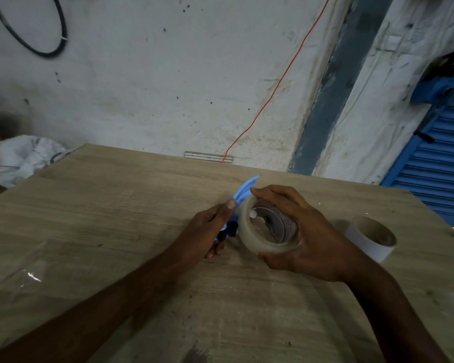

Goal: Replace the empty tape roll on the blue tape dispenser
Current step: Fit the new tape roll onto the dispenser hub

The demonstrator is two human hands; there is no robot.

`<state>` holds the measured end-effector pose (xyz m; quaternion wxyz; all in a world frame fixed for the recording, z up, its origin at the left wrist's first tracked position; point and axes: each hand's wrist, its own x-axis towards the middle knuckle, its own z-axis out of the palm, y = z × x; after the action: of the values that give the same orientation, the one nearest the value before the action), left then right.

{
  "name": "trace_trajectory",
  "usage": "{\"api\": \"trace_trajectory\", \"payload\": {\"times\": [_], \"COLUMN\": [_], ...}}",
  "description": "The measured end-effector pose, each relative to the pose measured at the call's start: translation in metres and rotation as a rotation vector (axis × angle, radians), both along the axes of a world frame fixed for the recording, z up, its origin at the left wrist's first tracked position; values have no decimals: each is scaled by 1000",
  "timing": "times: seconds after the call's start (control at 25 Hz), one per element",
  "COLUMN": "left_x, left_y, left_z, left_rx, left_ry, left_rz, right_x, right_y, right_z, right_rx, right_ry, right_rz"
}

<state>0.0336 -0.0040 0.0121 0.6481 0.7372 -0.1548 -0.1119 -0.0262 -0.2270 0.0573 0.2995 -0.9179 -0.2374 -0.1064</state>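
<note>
I take the blue tape dispenser (243, 195) as my reference, held just above the wooden table (116, 205). My left hand (210, 229) is wrapped around its handle so the frame stays put while I work the new roll on; those fingers are curled closed on the grip, thumb (230, 205) lying up along the blue plastic toward the blade end. Directly to the dispenser's right, touching it, is the fresh clear tape roll (262, 242), which my right hand (307, 237) cups from the far side. My fingers are spread wide around its rim, index tip over the top and thumb underneath, so I can steer the core over the hub, which seems to be what shows through the roll's centre. I judge the roll partly seated, not yet pressed home, though I cannot tell for sure. Farther right of the dispenser, well apart from it, the empty cardboard core (370, 239) stands on the table, set aside out of my way.
</note>
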Motion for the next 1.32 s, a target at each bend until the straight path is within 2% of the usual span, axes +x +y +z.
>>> {"api": "trace_trajectory", "payload": {"times": [0.24, 0.4, 0.6, 0.8, 0.96, 1.08, 1.2, 1.32], "left_x": [4, 5, 1, 5, 3, 5, 7, 11], "left_y": [2, 5, 5, 4, 2, 2, 8, 20], "left_z": [-1, 3, 5, 7, 9, 8, 12, 21], "left_rx": [-12, -44, -39, -34, -144, -82, -22, 37], "left_ry": [48, 70, 82, 98, 136, 146, 165, 196], "left_rz": [5, 5, -25, -14, -3, -11, -89, -216], "right_x": [3, 5, 11, 13, 9, 11, 9, 0], "right_y": [-3, -4, -9, -11, 7, 16, 0, -4], "right_z": [-5, -11, -26, -22, -25, -23, -12, -4], "right_rx": [-69, -26, -188, -68, 67, 16, 100, 159], "right_ry": [52, 66, 104, 66, 109, -10, 44, 253], "right_rz": [21, 41, 38, 83, -129, -222, -107, 75]}}
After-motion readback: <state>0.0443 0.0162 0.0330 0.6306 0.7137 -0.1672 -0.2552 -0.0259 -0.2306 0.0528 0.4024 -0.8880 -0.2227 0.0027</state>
